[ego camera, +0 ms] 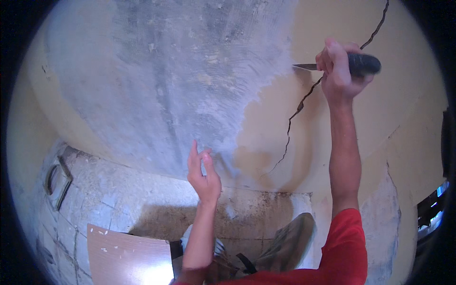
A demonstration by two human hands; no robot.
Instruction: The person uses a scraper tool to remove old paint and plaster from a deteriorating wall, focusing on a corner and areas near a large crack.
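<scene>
My right hand [338, 69] is closed round a tool with a dark, rounded handle [365, 65]. Its pointed metal blade [306, 66] points left, with the tip by the border between the bare grey patch [199, 71] and the beige paint of the wall [384, 107]. Whether the tip touches the wall cannot be told. A dark, jagged crack [301, 106] runs down the beige part, passing behind my right hand. Lower and to the left, my left hand [203, 174] is raised with its fingers apart and nothing in it, before the bottom of the grey patch.
A wooden board or tabletop [130, 253] with pale flecks is at the lower left. A frame-like object [58, 183] lies on the tiled floor [107, 203] at the far left. My knee [292, 238] is near the wall's foot. Dark items [431, 210] are at the right edge.
</scene>
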